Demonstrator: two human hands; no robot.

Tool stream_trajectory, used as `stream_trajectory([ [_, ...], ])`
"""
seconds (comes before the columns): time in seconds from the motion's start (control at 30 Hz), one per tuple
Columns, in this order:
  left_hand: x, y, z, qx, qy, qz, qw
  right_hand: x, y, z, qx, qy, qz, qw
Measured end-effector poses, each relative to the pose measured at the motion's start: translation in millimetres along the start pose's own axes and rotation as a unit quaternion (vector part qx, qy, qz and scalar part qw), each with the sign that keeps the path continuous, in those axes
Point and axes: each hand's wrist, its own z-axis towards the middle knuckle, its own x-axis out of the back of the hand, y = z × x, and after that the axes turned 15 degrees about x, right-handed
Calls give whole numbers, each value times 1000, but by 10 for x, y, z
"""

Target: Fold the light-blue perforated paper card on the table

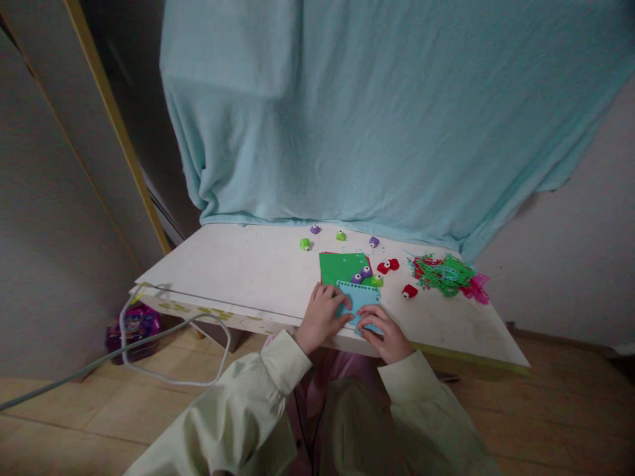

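Blue paper sheet [360,299] lies at the near edge of the white surface [238,264], pressed flat under both the left hand [320,316] and right hand [384,336], fingers spread, gripping nothing, beside a green sheet [340,268].

Both hands covered the near part of the light blue sheet [358,299], so its front edge stayed hidden. The green sheet [342,268] hid most of a red sheet beneath. The small punches [366,271] were too tiny to read their shapes. The cable [64,370] ran off the left edge.
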Motion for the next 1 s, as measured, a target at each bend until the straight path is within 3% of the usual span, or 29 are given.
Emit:
stream_trajectory([
  [0.27,-11,-8,-11,-5,5,3,1000,102,25,-129,-15,-15,-1,1000],
  [0.53,-8,1,-38,-17,9,3,1000,206,-102,-56,-24,-1,49,999],
  [0.83,-22,-17,-27,-14,6,11,1000,61,42,-5,-7,-2,-35,999],
  [1.0,-21,-22,-19,-9,0,15,1000,188,104,-130,-13,3,-48,999],
])
